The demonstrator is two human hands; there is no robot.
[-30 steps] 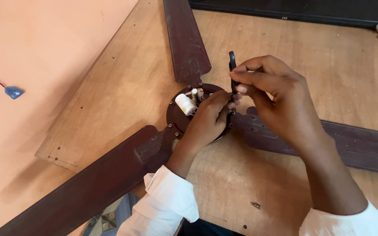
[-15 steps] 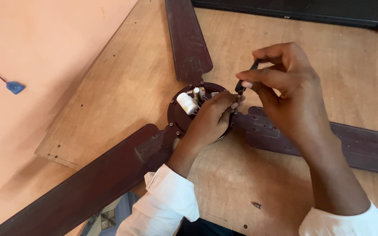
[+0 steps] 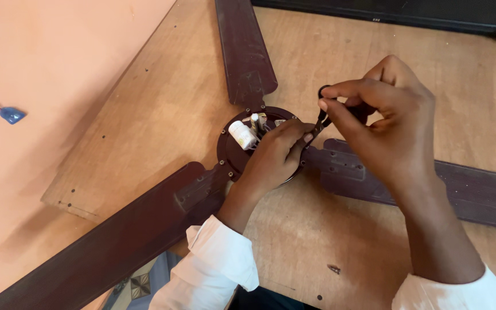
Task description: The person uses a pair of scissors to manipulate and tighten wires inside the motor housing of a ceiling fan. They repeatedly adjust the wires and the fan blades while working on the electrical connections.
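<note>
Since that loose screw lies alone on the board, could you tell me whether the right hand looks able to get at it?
Probably yes: the small screw lies uncovered on the wooden board, beside the right forearm. However, the right hand is gripping a dark tool at the fan hub.

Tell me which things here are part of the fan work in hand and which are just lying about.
In hand:
- left hand on the fan hub
- right hand gripping a small dark tool
- white capacitor in the hub
- three dark brown blades

Lying about:
- loose screw on the wooden board
- blue clip on a wire
</note>
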